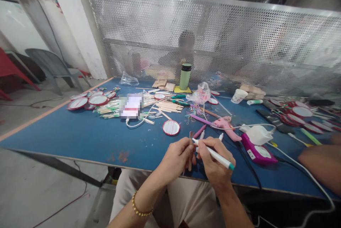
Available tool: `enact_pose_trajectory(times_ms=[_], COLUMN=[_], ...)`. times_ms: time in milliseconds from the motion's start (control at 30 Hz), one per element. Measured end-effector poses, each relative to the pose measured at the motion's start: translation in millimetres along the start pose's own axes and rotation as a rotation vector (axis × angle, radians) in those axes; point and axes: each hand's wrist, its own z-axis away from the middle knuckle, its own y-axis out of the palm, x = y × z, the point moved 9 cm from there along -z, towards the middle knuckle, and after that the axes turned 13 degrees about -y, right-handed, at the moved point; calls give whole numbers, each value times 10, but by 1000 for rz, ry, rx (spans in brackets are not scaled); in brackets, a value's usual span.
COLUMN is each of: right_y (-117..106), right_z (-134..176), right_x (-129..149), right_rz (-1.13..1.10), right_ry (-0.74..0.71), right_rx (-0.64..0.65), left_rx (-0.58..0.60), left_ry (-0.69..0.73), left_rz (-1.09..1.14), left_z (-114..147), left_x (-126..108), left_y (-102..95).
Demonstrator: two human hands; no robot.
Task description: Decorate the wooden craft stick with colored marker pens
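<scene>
My left hand [178, 158] is closed on a flat wooden stick [190, 164], held upright above the table's front edge. The stick's upper end looks brownish or reddish. In my right hand [217, 160] is a white marker [220, 157] with a green end, its tip touching or very close to the top part of the stick. Just beyond my hands lie a purple marker [199, 131] and white markers [221, 137], partly hidden. A round white disc with a red rim [171, 128] rests on the blue table [144, 142] ahead.
A pink glue gun [227, 128], a purple power strip [259, 153] and white cables lie to the right. Loose wooden sticks [167, 106], a phone [131, 106] and a green bottle [185, 77] stand or lie farther back. Another person's arm [322, 166] reaches in at right.
</scene>
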Motion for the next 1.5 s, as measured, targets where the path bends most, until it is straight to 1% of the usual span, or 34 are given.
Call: enact_pose_trajectory(times_ms=[267, 767, 1000, 1167, 1333, 1500], right_y=[11, -8, -17, 12, -8, -9], right_z=[-11, -13, 3, -11, 6, -5], right_x=[17, 16, -10, 2, -9, 5], right_rz=[13, 13, 18, -2, 13, 7], right_ry=[-8, -12, 4, 10, 15, 15], right_rx=[11, -12, -22, 3, -18, -12], left_rx=[-4, -2, -2, -10, -8, -6], left_ry=[-1, 12, 5, 12, 13, 8], left_rz=[10, 5, -2, 5, 5, -4], left_z=[-2, -3, -1, 5, -8, -13], left_x=[-10, -4, -2, -15, 0, 2], left_y=[1, -4, -9, -8, -9, -7])
